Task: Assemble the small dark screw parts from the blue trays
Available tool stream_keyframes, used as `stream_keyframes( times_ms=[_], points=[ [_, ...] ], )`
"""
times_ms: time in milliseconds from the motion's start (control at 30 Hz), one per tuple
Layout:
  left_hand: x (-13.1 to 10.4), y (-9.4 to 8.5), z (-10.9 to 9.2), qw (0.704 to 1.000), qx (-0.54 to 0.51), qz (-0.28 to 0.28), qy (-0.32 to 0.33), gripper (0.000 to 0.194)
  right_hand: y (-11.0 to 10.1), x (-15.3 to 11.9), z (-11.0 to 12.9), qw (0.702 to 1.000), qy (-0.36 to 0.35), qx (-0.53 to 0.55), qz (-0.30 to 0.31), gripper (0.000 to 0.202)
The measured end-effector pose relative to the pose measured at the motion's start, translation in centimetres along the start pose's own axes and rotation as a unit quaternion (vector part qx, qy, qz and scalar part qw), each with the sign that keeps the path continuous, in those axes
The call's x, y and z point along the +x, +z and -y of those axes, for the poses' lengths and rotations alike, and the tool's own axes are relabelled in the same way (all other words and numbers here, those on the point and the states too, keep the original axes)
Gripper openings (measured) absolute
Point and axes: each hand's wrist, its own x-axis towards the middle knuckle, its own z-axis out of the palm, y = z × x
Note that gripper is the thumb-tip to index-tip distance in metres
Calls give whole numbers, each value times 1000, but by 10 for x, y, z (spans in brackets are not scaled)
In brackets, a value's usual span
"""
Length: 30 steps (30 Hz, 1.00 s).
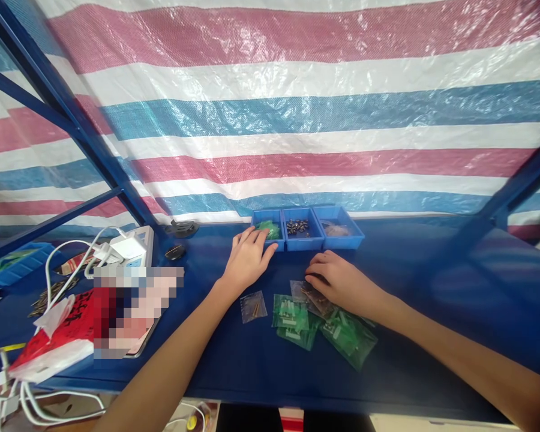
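My left hand (248,259) reaches over the front of the left blue bin (276,245), fingers extended and spread. Its fingertips are at the green bagged pieces (270,229) in that bin. My right hand (339,279) is closed, with thumb and fingers curled at a small clear plastic bag (320,302) holding brownish parts. The exact grip is partly hidden under the hand. Beside it lie green plastic packets (290,313) with white strips inside and another green packet (350,339). A clear bag (254,307) with brass-coloured pins lies below my left hand.
The middle blue bin (303,243) holds small metal parts; the right blue bin (345,242) holds clear bags. At left are a power strip (146,240) with white cables, a red bag (67,330) and a dark round object (175,252). Blue frame posts stand at both sides.
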Motion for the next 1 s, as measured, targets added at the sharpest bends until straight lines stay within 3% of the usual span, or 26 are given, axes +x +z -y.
stream_keyframes(
  times_ms=[233,467,733,1000],
  points=[
    [-5,-5,-18,998,13,-30,53,33,6,0,5,999,27,-16,-14,20],
    [-10,-13,-43,988,-43,-8,146,26,5,2,5,998,41,19,-48,15],
    [-11,-25,-44,962,-157,119,190,24,-5,4,6,976,88,145,-135,18],
    [-13,-25,-49,958,-173,112,198,23,-9,6,8,944,135,281,-103,24]
  ],
)
